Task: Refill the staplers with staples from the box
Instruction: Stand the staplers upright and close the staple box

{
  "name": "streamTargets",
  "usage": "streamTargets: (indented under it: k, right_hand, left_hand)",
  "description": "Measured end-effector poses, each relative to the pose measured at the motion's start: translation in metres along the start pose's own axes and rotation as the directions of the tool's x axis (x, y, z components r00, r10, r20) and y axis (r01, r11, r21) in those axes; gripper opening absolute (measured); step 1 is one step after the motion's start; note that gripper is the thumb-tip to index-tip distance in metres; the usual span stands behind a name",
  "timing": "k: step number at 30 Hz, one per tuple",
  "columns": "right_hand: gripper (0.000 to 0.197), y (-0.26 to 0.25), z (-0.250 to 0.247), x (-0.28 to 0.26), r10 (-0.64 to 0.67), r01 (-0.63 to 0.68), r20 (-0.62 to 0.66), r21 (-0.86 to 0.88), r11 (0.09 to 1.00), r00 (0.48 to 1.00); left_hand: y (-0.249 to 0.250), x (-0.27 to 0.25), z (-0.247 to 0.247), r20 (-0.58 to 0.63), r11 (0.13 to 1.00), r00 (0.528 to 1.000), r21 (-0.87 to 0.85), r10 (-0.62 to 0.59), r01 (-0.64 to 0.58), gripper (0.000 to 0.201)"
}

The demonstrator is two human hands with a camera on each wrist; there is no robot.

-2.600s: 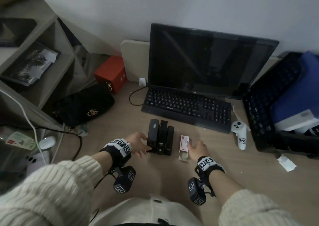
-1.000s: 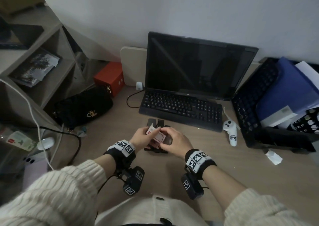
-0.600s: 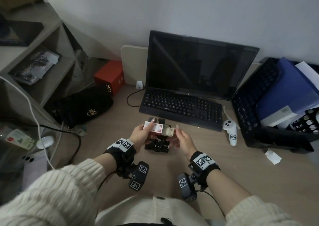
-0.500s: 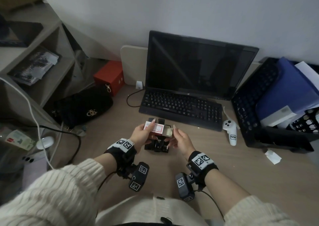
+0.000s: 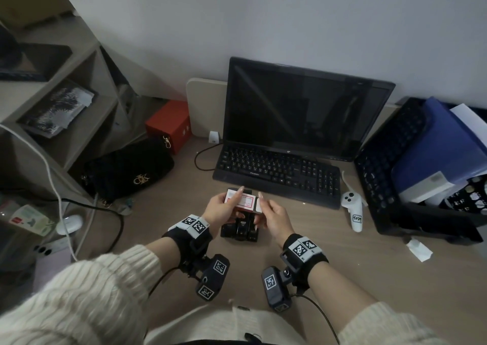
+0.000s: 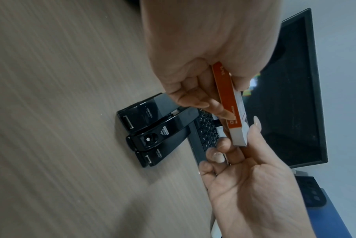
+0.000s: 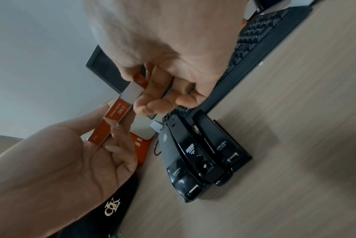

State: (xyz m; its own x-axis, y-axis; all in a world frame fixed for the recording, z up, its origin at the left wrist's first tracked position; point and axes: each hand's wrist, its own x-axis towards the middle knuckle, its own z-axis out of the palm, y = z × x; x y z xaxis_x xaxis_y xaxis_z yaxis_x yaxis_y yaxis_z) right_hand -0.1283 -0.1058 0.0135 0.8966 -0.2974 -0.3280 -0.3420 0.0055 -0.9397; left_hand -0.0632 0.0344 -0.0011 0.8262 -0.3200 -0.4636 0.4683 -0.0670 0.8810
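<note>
A small red-and-white staple box (image 5: pixel 243 201) is held in the air just above three black staplers (image 5: pixel 241 231), which lie side by side on the wooden desk. My left hand (image 5: pixel 220 211) grips the box's red sleeve (image 6: pixel 227 99) between thumb and fingers. My right hand (image 5: pixel 274 219) pinches the grey inner tray (image 7: pixel 132 91), which sticks a little way out of the sleeve's right end. In the right wrist view the staplers (image 7: pixel 193 157) lie shut. The inside of the tray is hidden.
A black keyboard (image 5: pixel 276 170) and dark monitor (image 5: pixel 303 112) stand just behind the staplers. A white controller (image 5: pixel 353 210) lies to the right, before a black tray (image 5: pixel 421 226) with a blue folder. A black handbag (image 5: pixel 129 173) and red box (image 5: pixel 168 126) sit left.
My right hand lifted the staple box from the desk beside the staplers and passed it to my left hand above them. The inner tray now shows at the sleeve's right end.
</note>
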Motion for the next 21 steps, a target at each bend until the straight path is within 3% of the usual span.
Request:
streamTargets:
  k: [5,11,21]
  right_hand:
    - [0.032,-0.002,-0.002,0.002,0.013,-0.013,-0.013,0.023,1.0,1.0]
    - [0.04,-0.003,0.001,0.001,0.003,-0.006,-0.029,-0.084,0.996,1.0]
    - [0.045,-0.01,-0.001,-0.005,0.101,-0.104,0.045,0.073,0.992,0.994]
  left_hand:
    - [0.003,-0.002,0.006,0.028,1.0,0.999,-0.013,0.016,-0.015,0.04]
    - [0.008,-0.004,0.012,0.068,0.999,0.997,0.005,0.036,-0.036,0.048]
    - [0.015,-0.011,0.012,0.173,0.998,0.985,0.055,0.003,-0.013,0.04]
